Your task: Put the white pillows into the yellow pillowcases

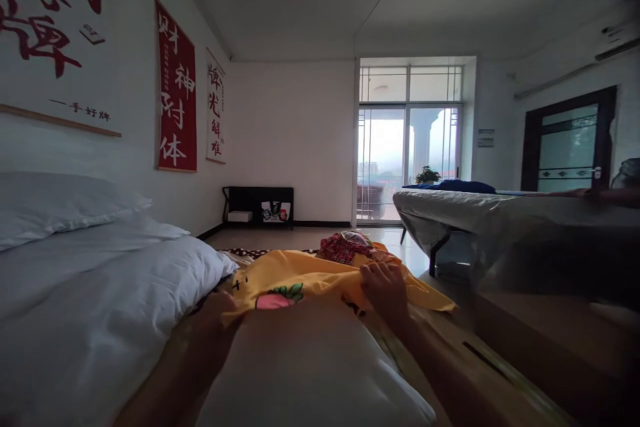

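A yellow pillowcase (315, 273) with a pink fruit and green leaf print lies across the far end of a white pillow (315, 367) in front of me. At its left edge, my left hand (217, 313) is closed on the fabric, dim and partly blurred. On the opposite side, my right hand (384, 290) pinches the yellow cloth with bent fingers. The near part of the pillow is bare between my forearms. Just beyond the pillowcase sits a bundle of red plaid cloth (337, 250).
More white pillows (110, 287) are piled on the left. To the right stands a table (450, 210) under a pale cover, with blue cloth (460, 185) and a potted plant (427, 175) near it. A low black rack (240, 200) is against the far wall.
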Action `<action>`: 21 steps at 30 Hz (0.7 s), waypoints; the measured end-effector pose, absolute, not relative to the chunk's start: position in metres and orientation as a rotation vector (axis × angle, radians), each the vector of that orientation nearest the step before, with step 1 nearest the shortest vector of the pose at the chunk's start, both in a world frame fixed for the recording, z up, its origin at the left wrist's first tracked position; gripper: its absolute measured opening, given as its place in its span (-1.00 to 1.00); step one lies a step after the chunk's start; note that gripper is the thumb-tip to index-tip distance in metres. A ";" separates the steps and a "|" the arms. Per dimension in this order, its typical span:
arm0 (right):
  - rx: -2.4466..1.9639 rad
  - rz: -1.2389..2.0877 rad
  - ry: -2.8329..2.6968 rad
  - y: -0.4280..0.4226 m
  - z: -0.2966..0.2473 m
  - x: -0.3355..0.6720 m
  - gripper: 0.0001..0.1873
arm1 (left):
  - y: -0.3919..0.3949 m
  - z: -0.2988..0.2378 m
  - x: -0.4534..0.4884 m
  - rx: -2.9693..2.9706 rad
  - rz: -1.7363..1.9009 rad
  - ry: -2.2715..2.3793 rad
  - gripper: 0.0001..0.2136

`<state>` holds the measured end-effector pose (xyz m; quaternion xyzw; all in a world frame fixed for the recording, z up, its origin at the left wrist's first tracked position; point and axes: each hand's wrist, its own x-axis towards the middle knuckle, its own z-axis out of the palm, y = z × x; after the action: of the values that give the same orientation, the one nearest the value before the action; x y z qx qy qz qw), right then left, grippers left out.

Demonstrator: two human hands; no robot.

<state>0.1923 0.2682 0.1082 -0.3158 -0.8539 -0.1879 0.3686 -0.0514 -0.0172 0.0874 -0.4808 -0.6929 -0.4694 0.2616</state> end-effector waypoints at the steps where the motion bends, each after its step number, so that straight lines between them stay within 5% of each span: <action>1: -0.814 -0.501 -2.157 0.266 0.117 0.196 -0.73 | -0.016 0.093 -0.050 -1.263 -1.370 -1.861 -0.56; 13: -0.709 -0.529 -2.163 0.257 0.065 0.219 -0.79 | -0.043 0.064 -0.091 -1.163 -1.812 -1.974 -0.64; 21: -0.786 -0.192 -2.394 0.227 -0.004 0.216 -0.28 | -0.064 0.041 -0.114 -1.627 -1.193 -2.225 -0.84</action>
<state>0.2158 0.2270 -0.0039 -0.2963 -0.9031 -0.0723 0.3024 -0.1142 -0.0635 0.0405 -0.5406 -0.7389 -0.3963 0.0690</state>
